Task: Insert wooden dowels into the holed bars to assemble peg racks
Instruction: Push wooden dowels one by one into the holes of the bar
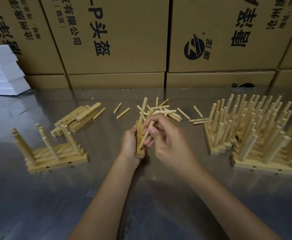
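My left hand (129, 146) grips a holed wooden bar (140, 153) end-on at the table's middle. One dowel (144, 106) stands in the bar's far end. My right hand (166, 141) pinches another dowel (146, 135) whose lower tip sits at a hole near the bar's near end. Loose dowels (166, 112) lie in a pile just behind my hands. Bare holed bars (79, 116) are stacked at the left.
Finished peg racks (53, 153) stand at the left, and several more racks (256, 129) crowd the right. Cardboard boxes (115, 35) wall off the back of the metal table (38, 196). White foam blocks (1, 70) sit at the far left.
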Tool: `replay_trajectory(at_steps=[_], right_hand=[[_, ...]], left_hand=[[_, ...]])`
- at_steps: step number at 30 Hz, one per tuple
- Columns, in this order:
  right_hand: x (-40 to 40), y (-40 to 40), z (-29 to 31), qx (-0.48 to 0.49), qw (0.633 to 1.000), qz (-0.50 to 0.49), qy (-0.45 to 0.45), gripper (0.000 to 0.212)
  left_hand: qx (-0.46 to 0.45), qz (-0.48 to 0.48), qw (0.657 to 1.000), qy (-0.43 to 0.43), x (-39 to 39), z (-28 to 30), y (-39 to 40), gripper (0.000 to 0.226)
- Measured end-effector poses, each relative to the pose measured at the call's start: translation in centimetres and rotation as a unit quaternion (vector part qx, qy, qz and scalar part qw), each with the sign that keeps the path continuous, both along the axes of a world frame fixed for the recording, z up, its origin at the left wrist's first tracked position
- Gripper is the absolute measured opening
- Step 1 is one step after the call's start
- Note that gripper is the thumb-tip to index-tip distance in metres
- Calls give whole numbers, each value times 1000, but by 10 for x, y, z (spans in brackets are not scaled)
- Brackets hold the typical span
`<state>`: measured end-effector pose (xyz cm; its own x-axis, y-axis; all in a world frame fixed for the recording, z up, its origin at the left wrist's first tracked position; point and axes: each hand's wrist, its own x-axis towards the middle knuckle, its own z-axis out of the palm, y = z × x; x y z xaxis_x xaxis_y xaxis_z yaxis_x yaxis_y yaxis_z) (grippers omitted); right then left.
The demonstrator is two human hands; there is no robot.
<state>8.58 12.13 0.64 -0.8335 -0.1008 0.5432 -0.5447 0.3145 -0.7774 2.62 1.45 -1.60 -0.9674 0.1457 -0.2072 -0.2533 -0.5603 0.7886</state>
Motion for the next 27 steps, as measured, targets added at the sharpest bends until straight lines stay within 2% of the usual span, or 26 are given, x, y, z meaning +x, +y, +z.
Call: replay_trajectory(at_steps=[9, 17, 24, 25, 27], right_hand=[[0, -4, -9, -19, 1000, -17, 3, 19], [-3, -9, -16, -93, 994, -61, -10, 17], [-4, -8, -20, -127, 991, -46, -16, 7], [-3, -8, -21, -129, 990, -49, -25, 11], [-3, -7, -25, -88, 990, -96, -52, 32]], left_hand=[[-21, 8, 1000, -5, 2, 0, -2, 41], [2, 13, 1000, -9, 1, -1, -1, 47], [-8, 46, 998, -35, -2, -5, -2, 45], [-14, 57, 997, -46, -3, -5, -1, 43], [-22, 82, 993, -82, -5, -5, 1, 40]])
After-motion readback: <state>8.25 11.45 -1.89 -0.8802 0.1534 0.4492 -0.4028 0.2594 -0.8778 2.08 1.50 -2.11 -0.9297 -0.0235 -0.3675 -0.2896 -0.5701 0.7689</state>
